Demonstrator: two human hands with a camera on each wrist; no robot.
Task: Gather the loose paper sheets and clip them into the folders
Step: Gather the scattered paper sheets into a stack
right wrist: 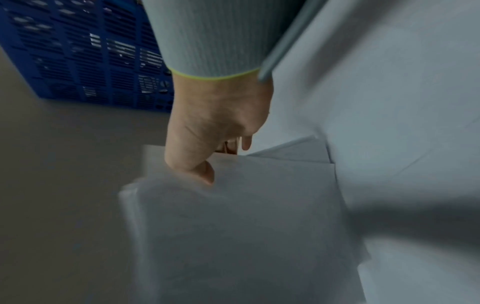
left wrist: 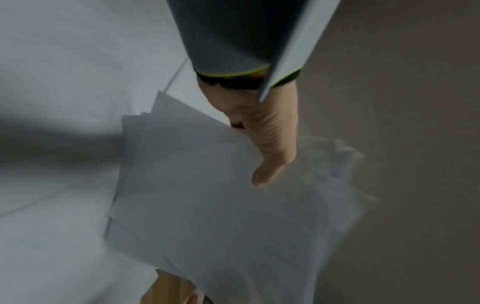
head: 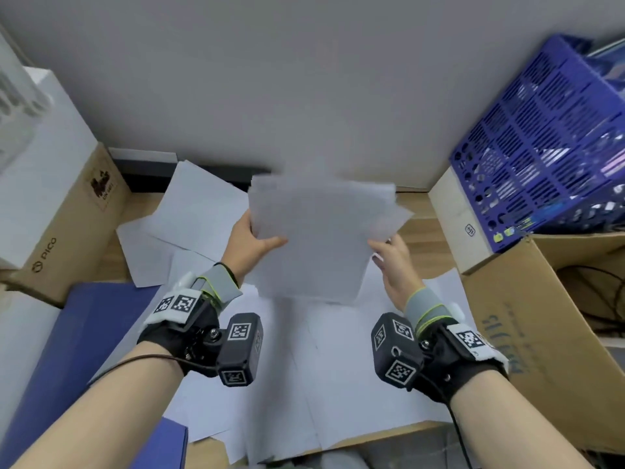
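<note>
A stack of white paper sheets [head: 321, 231] [left wrist: 233, 216] [right wrist: 246, 226] is held up above the desk, blurred by motion. My left hand [head: 253, 236] [left wrist: 270, 148] pinches its left edge, thumb on top. My right hand [head: 389, 255] [right wrist: 207, 144] pinches its right edge, thumb on top and fingers hidden beneath. More loose white sheets [head: 287, 384] lie spread over the wooden desk [head: 419, 228] under the stack. A blue folder [head: 84, 350] lies at the lower left, partly under my left forearm.
A blue plastic crate [head: 548, 137] [right wrist: 85, 51] sits on a white box [head: 456, 218] at the right, over an open cardboard box [head: 541, 333] with cables. A brown PICO carton [head: 67, 225] and white boxes stand at the left. A grey wall [head: 304, 79] rises behind.
</note>
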